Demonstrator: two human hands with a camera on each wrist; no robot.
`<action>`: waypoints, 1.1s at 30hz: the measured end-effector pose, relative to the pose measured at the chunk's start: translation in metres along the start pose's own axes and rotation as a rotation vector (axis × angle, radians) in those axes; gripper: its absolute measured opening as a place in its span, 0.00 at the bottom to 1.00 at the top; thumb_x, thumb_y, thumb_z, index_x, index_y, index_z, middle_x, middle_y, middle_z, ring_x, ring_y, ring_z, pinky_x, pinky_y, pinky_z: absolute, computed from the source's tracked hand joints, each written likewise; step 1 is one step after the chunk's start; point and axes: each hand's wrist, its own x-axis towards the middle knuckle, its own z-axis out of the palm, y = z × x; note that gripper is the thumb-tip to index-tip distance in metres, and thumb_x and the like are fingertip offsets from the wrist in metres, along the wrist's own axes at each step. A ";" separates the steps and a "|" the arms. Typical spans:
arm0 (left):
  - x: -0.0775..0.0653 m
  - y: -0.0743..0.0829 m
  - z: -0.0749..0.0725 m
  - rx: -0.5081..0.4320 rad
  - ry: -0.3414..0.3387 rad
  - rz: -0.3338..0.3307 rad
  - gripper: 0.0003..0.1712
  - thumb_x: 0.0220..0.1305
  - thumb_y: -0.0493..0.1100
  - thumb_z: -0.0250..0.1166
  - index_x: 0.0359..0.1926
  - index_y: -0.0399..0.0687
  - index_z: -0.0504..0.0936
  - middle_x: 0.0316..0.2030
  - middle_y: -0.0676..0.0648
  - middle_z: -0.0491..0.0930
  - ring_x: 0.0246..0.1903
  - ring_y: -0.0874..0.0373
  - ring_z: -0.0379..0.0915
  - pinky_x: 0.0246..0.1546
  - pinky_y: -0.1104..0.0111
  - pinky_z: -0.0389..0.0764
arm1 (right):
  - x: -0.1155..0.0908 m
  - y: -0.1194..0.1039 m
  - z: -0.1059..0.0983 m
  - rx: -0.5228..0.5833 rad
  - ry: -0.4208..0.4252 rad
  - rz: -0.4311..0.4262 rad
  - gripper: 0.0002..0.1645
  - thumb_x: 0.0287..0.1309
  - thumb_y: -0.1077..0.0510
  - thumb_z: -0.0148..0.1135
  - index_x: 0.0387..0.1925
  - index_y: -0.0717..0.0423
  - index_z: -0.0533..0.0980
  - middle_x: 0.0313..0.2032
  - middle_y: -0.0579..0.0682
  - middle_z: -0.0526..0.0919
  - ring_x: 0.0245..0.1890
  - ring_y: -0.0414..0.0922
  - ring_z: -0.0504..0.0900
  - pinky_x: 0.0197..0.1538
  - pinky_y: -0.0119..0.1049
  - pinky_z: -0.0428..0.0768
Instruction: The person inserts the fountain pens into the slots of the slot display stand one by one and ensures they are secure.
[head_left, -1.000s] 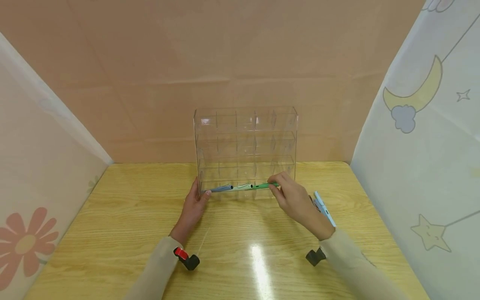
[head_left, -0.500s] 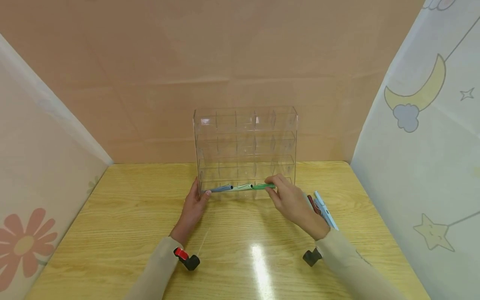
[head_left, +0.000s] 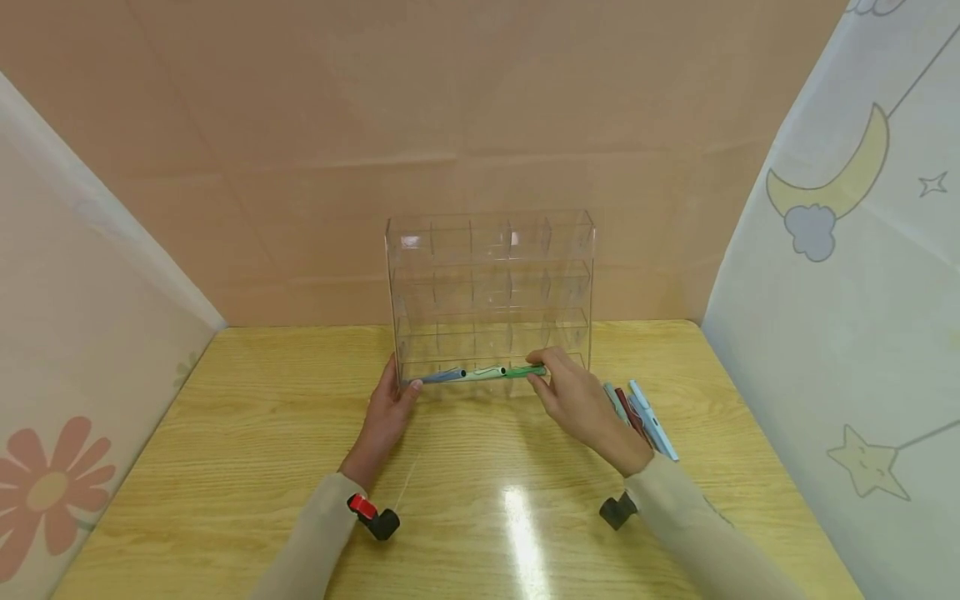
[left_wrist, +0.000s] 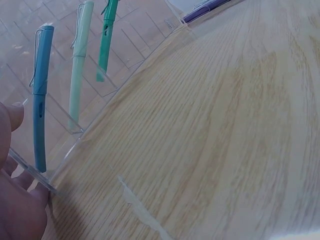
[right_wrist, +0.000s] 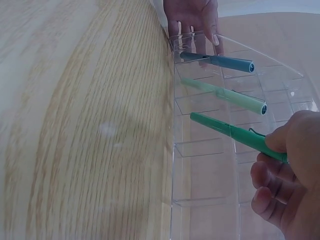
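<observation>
A clear acrylic rack (head_left: pixel 491 258) with rows of small compartments stands upright at the table's back. My left hand (head_left: pixel 384 421) grips its lower left side, thumb in front and fingers behind in the left wrist view. Leaning in the bottom row are a blue pen (head_left: pixel 444 376) and, beside it, a pale green pen (head_left: pixel 486 372). To their right, my right hand (head_left: pixel 581 400) pinches a green pen (right_wrist: pixel 230 131) near its capped end, between thumb and fingers. The green pen's lower end is at the bottom row; whether it touches the rack's floor I cannot tell.
On the wooden table (head_left: pixel 480 533), right of the rack, lie several pens, among them a light blue pen (head_left: pixel 654 421), a dark red pen (head_left: pixel 630 408) and a grey-green pen (head_left: pixel 617 402). My right forearm partly covers them. A peach backdrop (head_left: pixel 480 100) rises behind the rack.
My right hand has shifted slightly left with the green pen, uncovering more of the pens on the table. The left hand and the rack look unmoved.
</observation>
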 end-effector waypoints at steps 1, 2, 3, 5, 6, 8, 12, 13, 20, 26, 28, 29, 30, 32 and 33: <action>0.000 0.000 0.000 0.000 0.000 -0.001 0.45 0.83 0.46 0.57 0.88 0.57 0.41 0.88 0.46 0.42 0.87 0.43 0.36 0.85 0.41 0.48 | 0.000 0.000 0.000 -0.001 -0.003 0.005 0.17 0.74 0.58 0.66 0.60 0.54 0.77 0.52 0.52 0.86 0.22 0.33 0.70 0.22 0.27 0.69; 0.000 0.000 0.000 0.001 0.000 -0.002 0.45 0.83 0.46 0.57 0.88 0.57 0.41 0.88 0.46 0.42 0.87 0.43 0.35 0.85 0.41 0.47 | 0.001 0.000 0.000 -0.003 -0.006 0.011 0.17 0.74 0.58 0.66 0.60 0.54 0.77 0.53 0.52 0.86 0.22 0.33 0.70 0.22 0.27 0.69; 0.000 0.000 -0.001 0.002 -0.002 0.000 0.45 0.83 0.46 0.57 0.88 0.56 0.41 0.88 0.46 0.42 0.87 0.42 0.35 0.85 0.41 0.47 | 0.001 0.000 0.001 -0.003 -0.009 0.015 0.17 0.74 0.58 0.66 0.60 0.54 0.77 0.53 0.52 0.85 0.22 0.32 0.69 0.22 0.27 0.69; 0.000 0.000 -0.001 -0.002 -0.002 -0.001 0.45 0.83 0.46 0.57 0.88 0.57 0.41 0.88 0.46 0.42 0.87 0.42 0.35 0.85 0.41 0.46 | 0.002 0.000 0.001 0.002 -0.012 0.020 0.17 0.74 0.57 0.66 0.60 0.54 0.77 0.52 0.51 0.85 0.21 0.32 0.69 0.22 0.27 0.69; 0.000 0.000 -0.001 -0.005 -0.001 -0.004 0.45 0.83 0.47 0.57 0.88 0.57 0.41 0.88 0.46 0.42 0.87 0.42 0.35 0.85 0.41 0.46 | 0.002 0.000 0.002 0.007 -0.013 0.023 0.17 0.74 0.57 0.66 0.60 0.53 0.77 0.52 0.51 0.85 0.21 0.33 0.68 0.21 0.27 0.69; 0.000 0.000 -0.001 -0.007 0.000 -0.007 0.45 0.84 0.47 0.57 0.88 0.58 0.41 0.88 0.46 0.42 0.87 0.42 0.35 0.85 0.41 0.46 | 0.003 0.000 0.003 0.015 -0.019 0.026 0.17 0.74 0.57 0.66 0.60 0.53 0.77 0.52 0.51 0.85 0.20 0.32 0.68 0.21 0.28 0.68; 0.000 -0.001 -0.001 -0.013 0.001 -0.009 0.45 0.83 0.47 0.57 0.88 0.58 0.41 0.87 0.46 0.43 0.87 0.42 0.35 0.85 0.41 0.46 | 0.005 0.000 0.005 0.028 -0.034 0.037 0.17 0.74 0.58 0.66 0.60 0.52 0.77 0.52 0.51 0.84 0.21 0.32 0.69 0.21 0.28 0.69; 0.000 -0.001 -0.001 -0.015 0.000 -0.007 0.45 0.83 0.46 0.57 0.88 0.57 0.41 0.87 0.46 0.43 0.87 0.42 0.35 0.85 0.41 0.46 | 0.006 0.000 0.006 0.028 -0.037 0.040 0.17 0.74 0.59 0.66 0.60 0.53 0.77 0.53 0.51 0.84 0.22 0.32 0.69 0.21 0.28 0.70; 0.001 -0.002 -0.002 -0.009 0.004 -0.003 0.46 0.83 0.44 0.58 0.88 0.55 0.41 0.87 0.43 0.43 0.87 0.40 0.36 0.85 0.41 0.49 | 0.008 -0.001 0.008 0.022 -0.042 0.062 0.16 0.73 0.59 0.67 0.58 0.53 0.78 0.52 0.51 0.85 0.24 0.35 0.72 0.24 0.28 0.72; 0.001 -0.003 -0.002 -0.024 0.008 0.033 0.46 0.82 0.42 0.58 0.88 0.53 0.42 0.87 0.41 0.44 0.87 0.39 0.37 0.84 0.39 0.49 | 0.008 0.000 0.010 0.038 -0.045 0.112 0.15 0.73 0.58 0.67 0.57 0.52 0.78 0.53 0.51 0.86 0.25 0.36 0.73 0.26 0.29 0.73; 0.001 -0.003 -0.003 -0.029 0.006 0.048 0.45 0.82 0.42 0.58 0.88 0.52 0.42 0.87 0.40 0.45 0.87 0.38 0.37 0.84 0.38 0.49 | 0.008 0.000 0.011 0.045 -0.049 0.136 0.15 0.73 0.58 0.67 0.57 0.52 0.78 0.53 0.51 0.86 0.25 0.36 0.73 0.25 0.29 0.73; 0.001 -0.003 -0.003 -0.028 0.005 0.053 0.45 0.82 0.41 0.58 0.88 0.52 0.42 0.87 0.40 0.45 0.87 0.38 0.37 0.84 0.38 0.49 | 0.008 0.000 0.011 0.048 -0.053 0.146 0.15 0.73 0.57 0.67 0.58 0.52 0.78 0.54 0.52 0.86 0.25 0.36 0.73 0.25 0.30 0.72; 0.001 -0.003 -0.003 -0.026 0.003 0.059 0.45 0.83 0.41 0.58 0.88 0.51 0.42 0.87 0.39 0.45 0.86 0.37 0.37 0.84 0.37 0.49 | 0.008 0.000 0.011 0.050 -0.057 0.159 0.15 0.73 0.57 0.67 0.58 0.52 0.78 0.54 0.51 0.86 0.25 0.36 0.73 0.25 0.30 0.72; 0.000 -0.003 -0.003 -0.022 0.002 0.065 0.45 0.83 0.41 0.57 0.88 0.51 0.42 0.87 0.38 0.45 0.86 0.37 0.38 0.83 0.36 0.49 | 0.008 0.000 0.011 0.052 -0.065 0.175 0.15 0.74 0.57 0.67 0.58 0.52 0.78 0.54 0.51 0.86 0.25 0.36 0.73 0.24 0.31 0.72; 0.001 -0.003 -0.003 -0.021 0.002 0.065 0.45 0.83 0.41 0.57 0.88 0.51 0.42 0.87 0.38 0.45 0.86 0.37 0.38 0.83 0.36 0.49 | 0.008 0.000 0.011 0.053 -0.068 0.180 0.15 0.74 0.57 0.67 0.58 0.52 0.78 0.54 0.51 0.86 0.25 0.36 0.73 0.24 0.31 0.71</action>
